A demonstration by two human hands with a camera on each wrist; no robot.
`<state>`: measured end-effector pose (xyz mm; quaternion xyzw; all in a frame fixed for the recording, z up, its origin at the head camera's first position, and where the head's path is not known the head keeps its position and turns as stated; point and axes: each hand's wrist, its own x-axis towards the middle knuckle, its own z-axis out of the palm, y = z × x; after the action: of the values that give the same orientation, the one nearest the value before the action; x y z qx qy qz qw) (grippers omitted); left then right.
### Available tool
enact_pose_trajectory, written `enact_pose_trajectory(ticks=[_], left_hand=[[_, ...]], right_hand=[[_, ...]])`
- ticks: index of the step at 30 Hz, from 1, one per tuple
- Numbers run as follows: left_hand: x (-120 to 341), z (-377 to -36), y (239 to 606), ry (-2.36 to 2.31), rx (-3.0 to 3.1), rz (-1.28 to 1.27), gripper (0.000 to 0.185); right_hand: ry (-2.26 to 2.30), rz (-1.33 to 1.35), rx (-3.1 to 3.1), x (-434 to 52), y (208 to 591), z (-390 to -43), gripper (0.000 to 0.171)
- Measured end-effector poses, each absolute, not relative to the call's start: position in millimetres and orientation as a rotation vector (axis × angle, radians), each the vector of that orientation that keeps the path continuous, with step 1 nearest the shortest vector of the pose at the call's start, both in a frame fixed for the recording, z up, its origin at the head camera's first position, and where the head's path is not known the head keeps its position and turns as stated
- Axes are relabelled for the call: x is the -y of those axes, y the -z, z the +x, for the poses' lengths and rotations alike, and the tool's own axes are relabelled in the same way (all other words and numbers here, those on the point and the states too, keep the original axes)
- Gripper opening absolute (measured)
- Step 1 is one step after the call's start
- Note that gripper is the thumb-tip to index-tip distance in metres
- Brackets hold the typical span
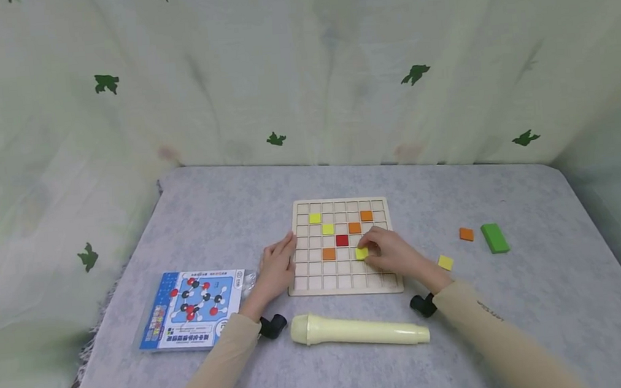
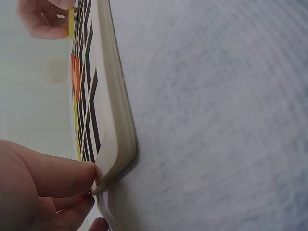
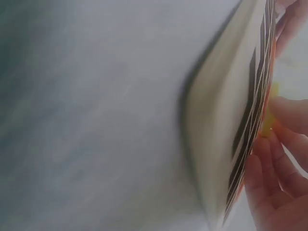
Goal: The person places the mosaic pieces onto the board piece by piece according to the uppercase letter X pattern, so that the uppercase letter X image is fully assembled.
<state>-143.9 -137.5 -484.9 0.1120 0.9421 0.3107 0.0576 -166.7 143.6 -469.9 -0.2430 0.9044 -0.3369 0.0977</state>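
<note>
A wooden grid board [image 1: 324, 284] lies on the table with yellow, orange and red square tiles in some of its cells. My right hand [image 1: 390, 252] is over the right part of the board and pinches a yellow tile [image 1: 361, 253] between thumb and fingers. In the right wrist view, that yellow tile [image 3: 268, 126] is tilted up at the board surface, partly covered by the fingers. My left hand [image 1: 277, 269] rests against the board's left edge. Its thumb and fingertips touch that edge in the left wrist view. A red tile [image 1: 342, 240] sits near the middle.
Right of the board lie a loose yellow tile [image 1: 446, 263], an orange tile [image 1: 466, 234] and a green block [image 1: 494, 238]. A pale yellow toy microphone [image 1: 358, 330] lies in front of the board. At the left is a bagged blue molecule-model set [image 1: 198, 308].
</note>
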Motion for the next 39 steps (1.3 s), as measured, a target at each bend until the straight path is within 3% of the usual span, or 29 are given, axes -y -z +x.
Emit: enact_pose_trajectory(ticks=[8,17,32,39], left_hand=[[136.3,-144.3,486.0,-0.961,-2.854,0.338,0.056],[135.7,-145.0,487.2,-0.959,-2.857,0.350,0.055],[136.7,-143.4,485.3,-0.952,-2.855,0.345,0.055],[136.9,-143.3,484.5,-0.949,-2.861,0.342,0.055]], right_hand=[[0.913,-0.687,-2.697,-128.4,472.3,-173.6,0.023],[1.058,-0.635,-2.695,-144.0,471.1,-167.8,0.017],[1.192,-0.406,-2.922,-277.2,465.2,-151.2,0.022],[1.080,-0.226,-2.968,-307.6,469.8,-146.7,0.027]])
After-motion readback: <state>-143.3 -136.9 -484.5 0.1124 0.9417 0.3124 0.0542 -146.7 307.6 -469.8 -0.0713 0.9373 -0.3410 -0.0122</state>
